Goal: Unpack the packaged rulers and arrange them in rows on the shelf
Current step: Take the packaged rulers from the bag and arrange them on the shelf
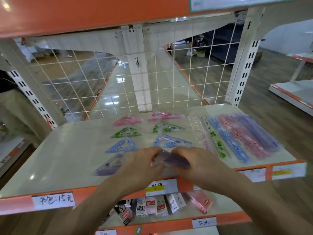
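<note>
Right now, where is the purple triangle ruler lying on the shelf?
In the head view, the purple triangle ruler lies on the shelf near its front edge, in front of the blue triangle ruler, left of the left hand.

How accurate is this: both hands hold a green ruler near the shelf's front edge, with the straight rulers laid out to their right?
Wrong in the colour. In the head view the left hand and right hand hold a purple ruler, not a green one, near the front edge of the shelf; the straight rulers do lie to their right.
</note>
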